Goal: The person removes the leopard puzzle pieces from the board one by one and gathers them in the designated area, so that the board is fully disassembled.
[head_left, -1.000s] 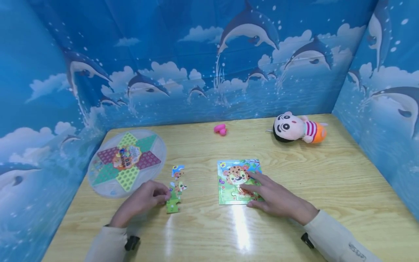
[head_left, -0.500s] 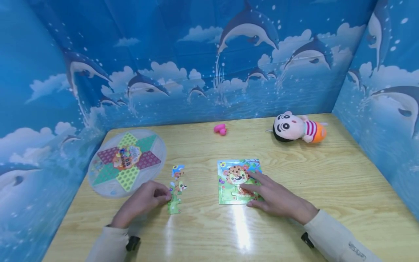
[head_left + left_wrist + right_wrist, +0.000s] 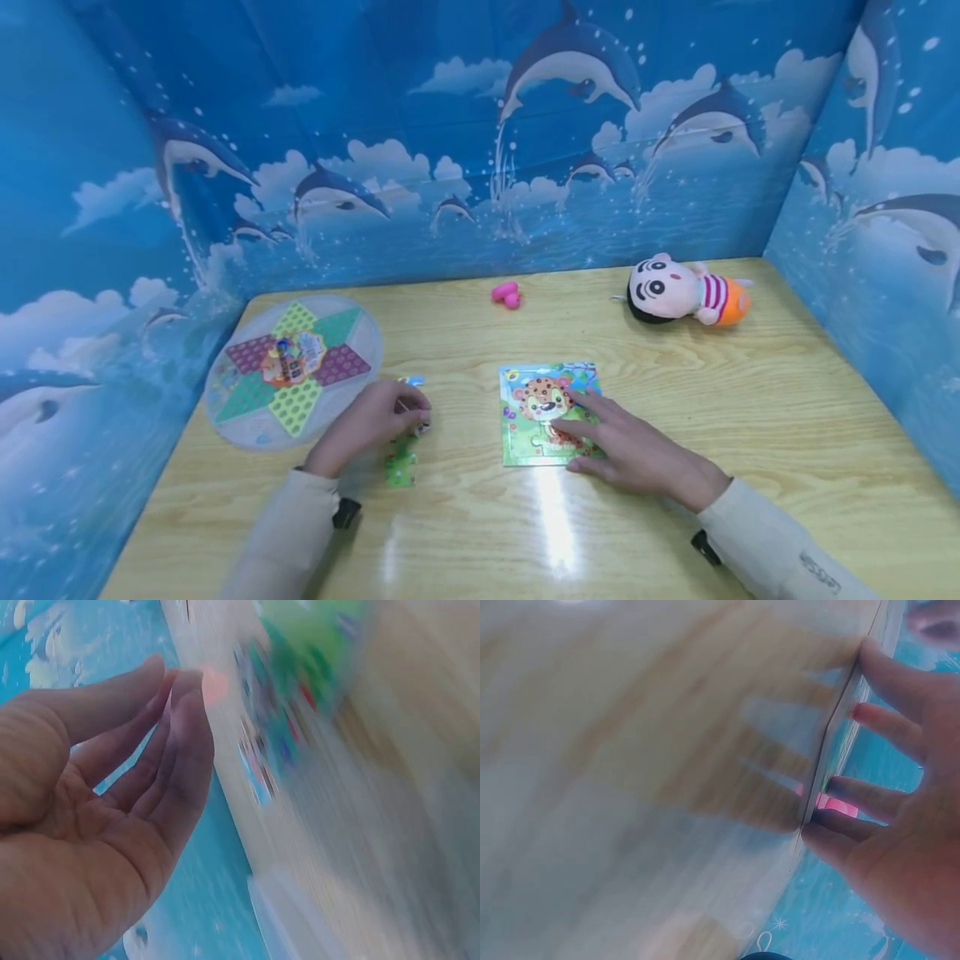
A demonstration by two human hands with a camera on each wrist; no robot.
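Green leopard puzzle (image 3: 507,433) lies under a right hand (image 3: 626,442)

Mid-surface (image 3: 465,533), a person's right hand rests on the puzzle, its grip loose, fingers spread. To the left, beside a star-patterned game board (image 3: 294,404), the left hand (image 3: 375,418) bends over loose jigsaw pieces (image 3: 401,472), thumb and fingertips drawn together; from where I stand, I cannot tell whether that grip pinches one. Such thin pieces could well slip from fingertips, or be knocked askew by a brushing hand; uneven pressure from the right might skid the puzzle. Its yellow emblem (image 3: 513,375), the game board's label (image 3: 292,358) and the right sleeve's lettering (image 3: 819,573) are too small or blurred to read. Behind lie a small pink object (image 3: 507,294) and a doll (image 3: 675,290).
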